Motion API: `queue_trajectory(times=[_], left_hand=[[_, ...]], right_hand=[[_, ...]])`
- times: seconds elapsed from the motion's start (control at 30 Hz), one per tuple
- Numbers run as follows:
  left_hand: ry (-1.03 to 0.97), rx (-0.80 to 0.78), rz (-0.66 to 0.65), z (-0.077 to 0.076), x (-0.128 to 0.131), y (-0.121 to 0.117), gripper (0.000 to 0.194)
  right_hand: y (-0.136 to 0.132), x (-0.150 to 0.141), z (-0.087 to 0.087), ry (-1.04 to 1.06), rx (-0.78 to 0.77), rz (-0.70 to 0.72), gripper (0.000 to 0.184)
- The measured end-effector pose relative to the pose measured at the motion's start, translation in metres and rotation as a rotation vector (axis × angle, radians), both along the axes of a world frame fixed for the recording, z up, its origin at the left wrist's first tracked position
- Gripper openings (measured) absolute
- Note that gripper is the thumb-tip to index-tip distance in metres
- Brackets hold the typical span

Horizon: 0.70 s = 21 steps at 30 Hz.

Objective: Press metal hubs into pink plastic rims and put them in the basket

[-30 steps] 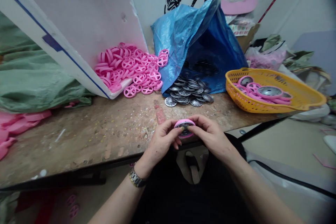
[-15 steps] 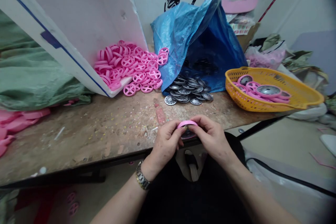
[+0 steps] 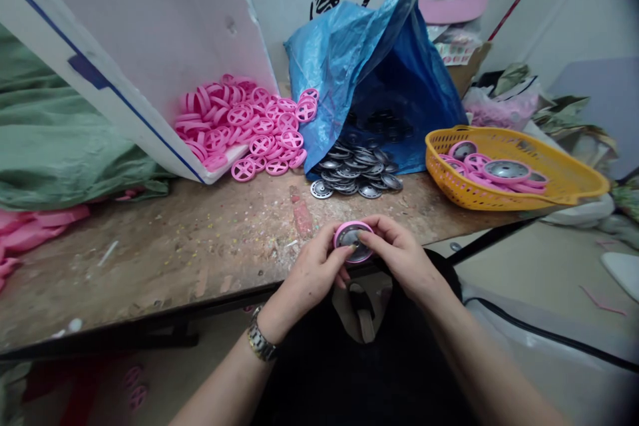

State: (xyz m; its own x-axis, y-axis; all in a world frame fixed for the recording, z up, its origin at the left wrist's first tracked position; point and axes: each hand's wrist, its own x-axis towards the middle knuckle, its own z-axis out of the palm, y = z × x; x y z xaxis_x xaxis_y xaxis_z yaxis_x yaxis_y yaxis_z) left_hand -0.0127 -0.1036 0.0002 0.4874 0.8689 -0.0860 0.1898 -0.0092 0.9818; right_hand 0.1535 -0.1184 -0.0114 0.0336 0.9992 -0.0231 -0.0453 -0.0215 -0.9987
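Between my two hands is a pink toy wheel (image 3: 353,254) with a silver-grey hubcap disc set in its ring, held at the table's front edge. My left hand (image 3: 315,266) grips its left side, thumb on the disc's lower face. My right hand (image 3: 399,249) is closed on the right side, its thumb pressing the disc near the middle. The other fingers are partly hidden behind the wheel. Beyond my hands lies a pile of grey hubcap discs (image 3: 355,170), spilling from a blue plastic bag (image 3: 324,46). Pink wheel rings (image 3: 239,116) are heaped left of it.
A white foam box (image 3: 150,33) lies tipped on its side around the pink rings. At the right, a yellow basket (image 3: 574,180) holds pink wheels, some with grey discs. Green cloth (image 3: 64,133) and pink pieces (image 3: 40,229) are at the left on the worn wooden table (image 3: 200,233).
The wheel has tilted up so that its grey disc faces me more fully. My right thumb has shifted onto the disc's face. Both hands still hold the wheel.
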Motion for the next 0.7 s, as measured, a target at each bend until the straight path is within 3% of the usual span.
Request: queue_trajectory(times=[0.1,0.33,0.53,0.7], left_hand=[[-0.051,-0.01,0.042,0.0,0.001,-0.002,0.035],[-0.074,0.065,0.059,-0.002,0.004,-0.002,0.033],[-0.161,-0.02,0.026,-0.008,0.01,0.0,0.059],[-0.241,-0.039,0.054,-0.007,0.017,0.0,0.048]], right_hand=[[-0.004,-0.002,0.003,-0.02,0.008,0.046,0.022],[-0.009,-0.002,-0.001,-0.116,0.079,-0.05,0.013],[-0.005,0.002,0.002,-0.084,0.083,-0.079,0.016],[-0.013,0.005,0.01,-0.125,0.13,-0.037,0.019]])
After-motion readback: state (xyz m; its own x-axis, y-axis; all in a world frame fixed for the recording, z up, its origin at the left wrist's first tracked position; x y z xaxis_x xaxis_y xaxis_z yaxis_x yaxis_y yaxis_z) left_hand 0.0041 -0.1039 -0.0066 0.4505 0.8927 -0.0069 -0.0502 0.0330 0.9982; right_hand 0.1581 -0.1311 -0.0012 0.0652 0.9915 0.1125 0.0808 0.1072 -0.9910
